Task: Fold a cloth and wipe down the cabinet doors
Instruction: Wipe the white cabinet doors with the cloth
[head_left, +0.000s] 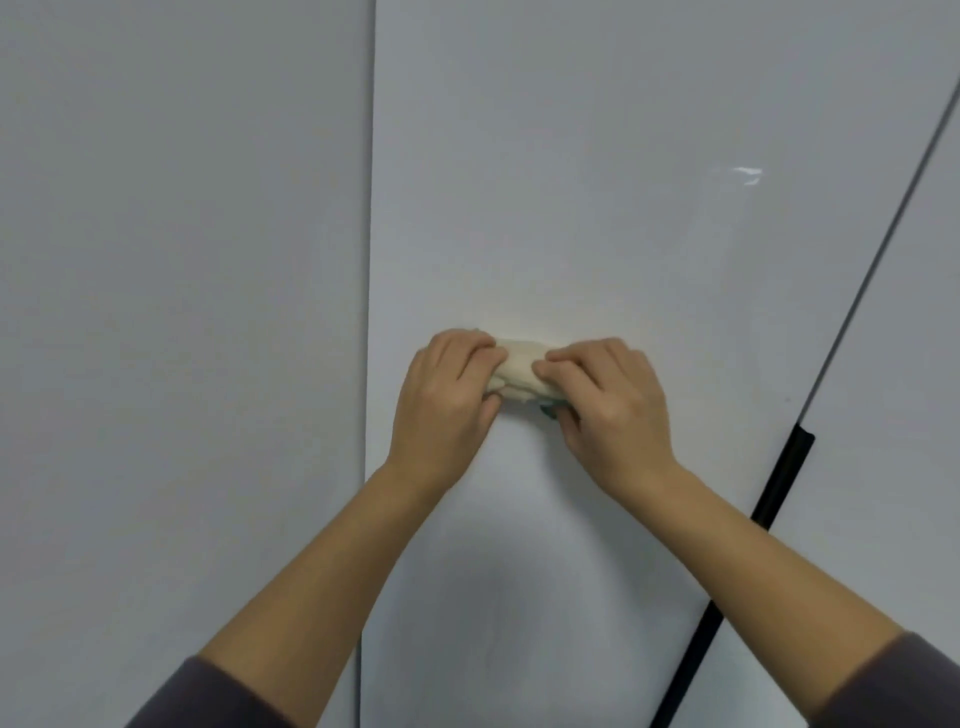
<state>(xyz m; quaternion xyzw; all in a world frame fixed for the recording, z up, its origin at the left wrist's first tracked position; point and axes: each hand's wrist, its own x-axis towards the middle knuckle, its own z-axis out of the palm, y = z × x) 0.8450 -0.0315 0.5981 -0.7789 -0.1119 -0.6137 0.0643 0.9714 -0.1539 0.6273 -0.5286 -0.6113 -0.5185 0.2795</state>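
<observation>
Pale grey and glossy, the flat left cabinet door (182, 260) fills the left third of the view. A thin dark vertical seam (370, 260) separates it from the brighter white glossy middle cabinet door (597, 182).

A dark grey sleeve (208, 696) shows at the bottom left corner, and a bare forearm runs up from it and across the seam onto the middle door. There the left hand (447, 400) grips the left end of a small cream-coloured folded cloth (519, 369), its fingers curled over the top and its thumb tucked under the lower edge.

The cloth sits bunched against the face of the middle door, about halfway up, between the two hands. A bit of blue-green shows at its lower edge.

The right hand (608, 400) clutches the cloth's right end the same way, fingers bent over the fabric and fingertips close to those of the left hand.

Higher up and to the right, a small white glare (748, 174) lies on the door. A long black bar handle (779, 499) runs along the slanting right edge of the middle door, passing behind the right forearm. Beyond a dark gap lies a third pale grey cabinet door (909, 364). A second dark grey sleeve (904, 686) shows at the bottom right corner.
</observation>
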